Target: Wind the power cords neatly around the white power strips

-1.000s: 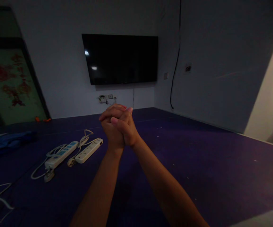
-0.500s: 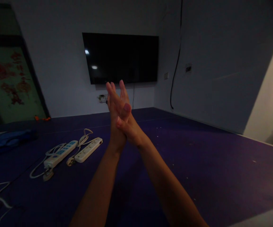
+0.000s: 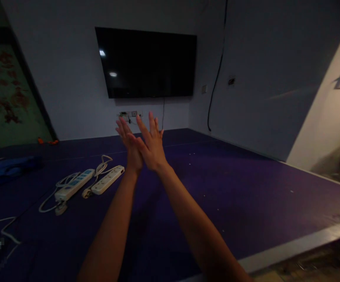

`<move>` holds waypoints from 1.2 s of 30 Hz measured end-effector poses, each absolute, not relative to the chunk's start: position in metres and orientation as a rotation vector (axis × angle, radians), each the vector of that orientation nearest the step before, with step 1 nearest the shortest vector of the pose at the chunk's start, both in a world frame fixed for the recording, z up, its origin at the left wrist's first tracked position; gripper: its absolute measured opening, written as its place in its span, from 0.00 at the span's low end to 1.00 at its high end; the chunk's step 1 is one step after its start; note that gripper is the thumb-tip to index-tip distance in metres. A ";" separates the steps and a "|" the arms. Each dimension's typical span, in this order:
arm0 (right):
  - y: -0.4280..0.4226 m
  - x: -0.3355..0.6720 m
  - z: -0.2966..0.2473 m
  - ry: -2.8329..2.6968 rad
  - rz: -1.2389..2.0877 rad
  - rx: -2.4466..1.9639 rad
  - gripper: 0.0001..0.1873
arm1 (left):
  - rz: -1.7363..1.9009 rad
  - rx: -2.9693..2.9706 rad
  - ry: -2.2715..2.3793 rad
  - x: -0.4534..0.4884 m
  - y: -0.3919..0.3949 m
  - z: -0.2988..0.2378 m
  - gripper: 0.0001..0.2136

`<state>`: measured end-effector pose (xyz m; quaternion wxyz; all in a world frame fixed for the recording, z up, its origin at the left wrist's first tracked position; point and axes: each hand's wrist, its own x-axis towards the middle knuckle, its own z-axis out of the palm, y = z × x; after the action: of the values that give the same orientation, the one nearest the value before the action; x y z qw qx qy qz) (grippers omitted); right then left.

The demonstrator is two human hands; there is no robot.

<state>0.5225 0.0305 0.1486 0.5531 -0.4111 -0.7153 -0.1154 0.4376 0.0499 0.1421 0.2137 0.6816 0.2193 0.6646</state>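
Note:
Both arms reach forward over a dark purple surface (image 3: 187, 188). My left hand (image 3: 133, 150) is raised with its fingers stretched out and apart, and nothing is in it. Close against it on the right, my right hand (image 3: 152, 147) also has its fingers spread and holds nothing. The two hands meet around the thumbs and the lower palms, while the fingertips stand apart. Nearest to them, to the left, lies a white power strip (image 3: 108, 180) with a coiled cable. Beside that is another power strip (image 3: 74, 186) with blue sockets.
A black television (image 3: 146, 64) hangs on the far wall, with wall sockets (image 3: 133, 114) below it. A black cable (image 3: 216, 90) runs down the right wall. Blue cloth (image 3: 9, 168) lies at the left. A pale edge strip (image 3: 299, 244) borders the surface at the lower right.
My hands were pressed together with fingers overlapping; now the fingers are spread and the fingertips have parted. They appear slightly lower and further left. The view has also shifted a little.

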 end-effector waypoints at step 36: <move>0.006 0.636 -0.002 -1.253 -0.063 -2.143 0.26 | 0.869 1.966 2.310 0.293 0.102 -0.012 0.25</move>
<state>0.6357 0.0064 -0.0019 0.3232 -0.8167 -0.4775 -0.0239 0.2930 0.1020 -0.0120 -0.0067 0.6231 0.7321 0.2754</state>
